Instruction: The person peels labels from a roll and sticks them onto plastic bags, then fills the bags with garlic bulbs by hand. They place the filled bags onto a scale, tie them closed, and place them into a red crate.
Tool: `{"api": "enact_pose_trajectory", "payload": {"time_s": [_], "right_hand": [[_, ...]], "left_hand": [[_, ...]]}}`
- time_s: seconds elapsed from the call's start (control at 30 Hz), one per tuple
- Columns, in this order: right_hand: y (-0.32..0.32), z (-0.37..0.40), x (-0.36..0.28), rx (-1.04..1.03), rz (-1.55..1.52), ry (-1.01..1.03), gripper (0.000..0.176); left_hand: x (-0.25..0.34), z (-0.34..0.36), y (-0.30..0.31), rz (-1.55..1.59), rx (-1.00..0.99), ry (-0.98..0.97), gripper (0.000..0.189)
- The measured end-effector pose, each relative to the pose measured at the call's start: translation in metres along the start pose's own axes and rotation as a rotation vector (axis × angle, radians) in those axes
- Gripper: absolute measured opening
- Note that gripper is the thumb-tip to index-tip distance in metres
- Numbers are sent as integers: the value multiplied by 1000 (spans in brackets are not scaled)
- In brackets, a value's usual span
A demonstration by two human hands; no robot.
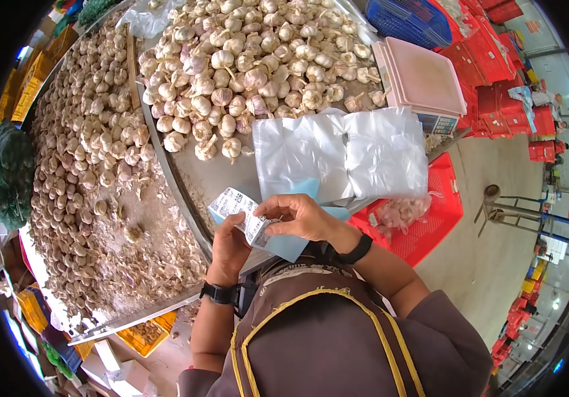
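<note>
A sheet of printed labels [229, 201] with QR codes and a light blue backing is in front of my chest, over the table's near edge. My left hand [230, 251] pinches its lower left side with the thumb on top. From the right, my right hand [304, 218] comes over the sheet, its fingers curled and its thumb and fingertips closed at a label's edge. Just beyond my hands lies a stack of clear plastic bags [341, 153]. Behind the bags, a big heap of garlic bulbs [251, 66] covers the metal table.
A scale [423, 76] stands right of the garlic, with a blue basket [409, 21] behind it. A red crate [440, 208] holding bagged goods is beside the table's right edge. More garlic [76, 152] and loose skins spread over the left table section. Red crates [476, 59] are stacked at right.
</note>
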State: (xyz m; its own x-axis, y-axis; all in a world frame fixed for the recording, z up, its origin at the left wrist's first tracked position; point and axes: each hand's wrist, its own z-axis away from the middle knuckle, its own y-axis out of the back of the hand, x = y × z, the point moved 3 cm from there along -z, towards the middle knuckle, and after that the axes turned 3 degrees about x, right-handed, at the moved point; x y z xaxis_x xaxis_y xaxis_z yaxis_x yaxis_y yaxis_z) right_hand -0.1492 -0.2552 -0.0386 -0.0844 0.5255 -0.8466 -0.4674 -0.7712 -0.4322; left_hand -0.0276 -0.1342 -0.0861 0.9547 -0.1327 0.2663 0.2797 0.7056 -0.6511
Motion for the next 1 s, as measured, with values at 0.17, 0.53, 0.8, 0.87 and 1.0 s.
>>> {"api": "enact_pose_trajectory", "payload": {"time_s": [0.17, 0.53, 0.8, 0.87, 1.0], "right_hand": [[1, 5, -13, 53, 230, -11, 28], [3, 3, -12, 28, 236, -32, 26], [4, 12, -24, 202, 619, 306, 18], [26, 5, -27, 366, 367, 212, 17], [111, -39, 8, 754, -47, 60, 17]], "left_hand": [[1, -2, -3, 1, 72, -78, 34], [6, 1, -1, 6, 69, -106, 27], [10, 4, 7, -51, 85, -134, 18], [13, 1, 21, -9, 125, -143, 16], [17, 1, 44, 43, 229, -145, 13]]}}
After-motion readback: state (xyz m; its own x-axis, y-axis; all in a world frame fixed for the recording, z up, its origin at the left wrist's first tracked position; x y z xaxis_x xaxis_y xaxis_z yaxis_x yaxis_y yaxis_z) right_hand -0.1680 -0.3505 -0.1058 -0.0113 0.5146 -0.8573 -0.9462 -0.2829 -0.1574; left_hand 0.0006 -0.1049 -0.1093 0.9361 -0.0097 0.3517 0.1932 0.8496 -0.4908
